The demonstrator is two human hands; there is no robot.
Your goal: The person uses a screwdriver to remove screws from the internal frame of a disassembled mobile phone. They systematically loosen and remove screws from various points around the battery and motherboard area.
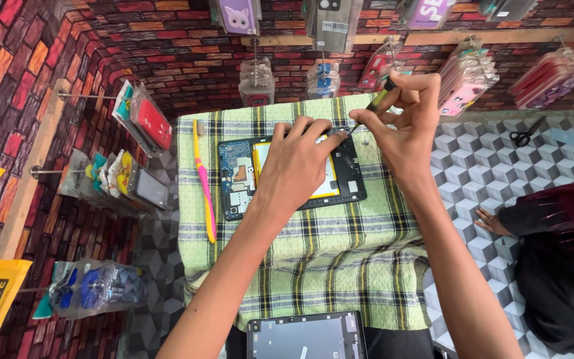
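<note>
The left hand lies spread, fingers flat on the opened black tablet with its yellow battery. At two o'clock, the right hand pinches a slim black-and-yellow screwdriver.

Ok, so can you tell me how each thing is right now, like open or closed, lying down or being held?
Tablet: back cover off, insides showing, lying flat on the checked cloth.
Left hand: pressed flat on the tablet.
Right hand: pinching a screwdriver.
Screwdriver: tilted, tip at the tablet's top edge.
Toothbrush: lying on the cloth, untouched.
Scissors: lying on the patterned surface, blades look closed.
Second panel: lying flat near the person.
</note>
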